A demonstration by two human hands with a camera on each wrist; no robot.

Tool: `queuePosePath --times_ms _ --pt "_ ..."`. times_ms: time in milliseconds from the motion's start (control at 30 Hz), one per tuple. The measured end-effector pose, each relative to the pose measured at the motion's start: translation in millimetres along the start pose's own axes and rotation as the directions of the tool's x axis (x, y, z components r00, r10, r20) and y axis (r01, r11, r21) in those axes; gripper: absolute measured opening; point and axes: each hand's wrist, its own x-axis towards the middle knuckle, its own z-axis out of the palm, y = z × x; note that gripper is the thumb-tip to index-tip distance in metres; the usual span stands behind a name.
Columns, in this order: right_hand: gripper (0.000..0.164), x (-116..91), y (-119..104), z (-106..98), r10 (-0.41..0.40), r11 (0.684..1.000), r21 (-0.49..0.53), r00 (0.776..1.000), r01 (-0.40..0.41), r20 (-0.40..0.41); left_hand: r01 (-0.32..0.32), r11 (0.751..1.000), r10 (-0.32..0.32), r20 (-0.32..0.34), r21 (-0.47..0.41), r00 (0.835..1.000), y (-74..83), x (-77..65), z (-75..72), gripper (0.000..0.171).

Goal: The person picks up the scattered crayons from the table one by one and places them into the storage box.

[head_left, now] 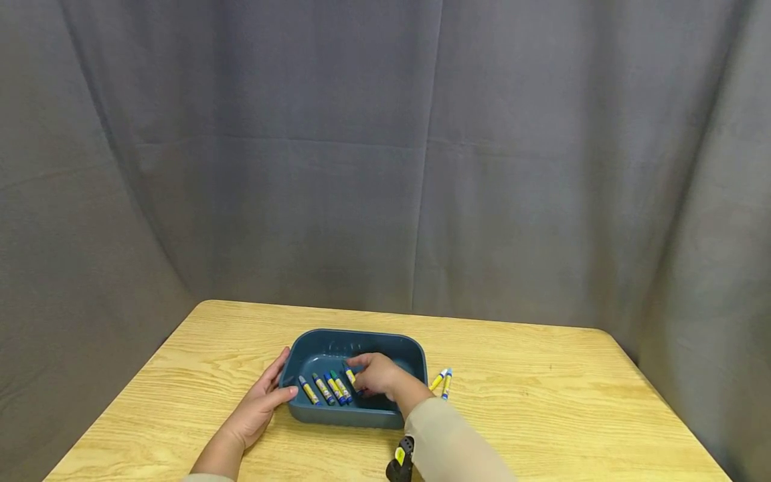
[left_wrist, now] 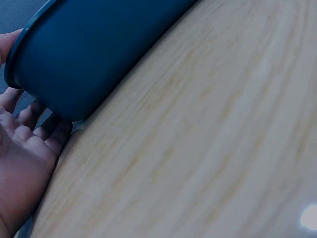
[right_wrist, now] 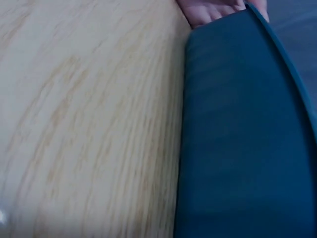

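A dark teal tray (head_left: 346, 418) with rounded corners stands on the table. My left hand (head_left: 255, 408) holds its left end, thumb over the rim and fingers against the outer wall, as the left wrist view (left_wrist: 29, 144) also shows. Inside the tray, several crayons (head_left: 323, 389) in yellow and blue wrappers lie side by side at a slant. My right hand (head_left: 379, 375) reaches over the front wall and pinches another dark-tipped crayon (head_left: 349, 373) just right of that row. Its lower end is hidden by the fingers. In the right wrist view the tray's outer wall (right_wrist: 242, 134) hides the right hand.
Two more crayons, a white-tipped one (head_left: 439, 379) and a light-blue-tipped one (head_left: 447, 383), lie on the wooden table (head_left: 542, 395) just right of the tray. A black wrist device (head_left: 400, 462) sits beneath the right sleeve. Grey curtains (head_left: 361, 167) hang behind the table.
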Motion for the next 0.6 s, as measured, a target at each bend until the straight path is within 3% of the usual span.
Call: queuePosePath --times_ms 200,400,500,600 --pt "0.040 -0.4 -6.5 7.8 -0.034 0.980 -0.197 0.999 0.028 -0.025 0.005 1.000 -0.005 -0.006 0.005 1.000 1.5 -1.0 0.5 0.083" --pt "0.036 0.5 -10.8 13.7 -0.065 0.917 -0.398 0.996 0.037 -0.056 0.004 1.000 -0.004 0.005 0.000 1.000 1.2 -0.2 0.6 0.083" --pt "0.035 -0.2 -12.9 13.8 -0.062 0.898 -0.440 0.996 0.026 -0.067 0.005 1.000 -0.005 0.002 0.006 1.000 0.9 0.0 0.6 0.083" --pt "0.033 -1.3 -13.4 12.3 -0.055 0.898 -0.440 0.996 0.016 -0.074 0.003 1.000 -0.003 0.003 0.008 1.000 0.3 0.0 0.0 0.083"
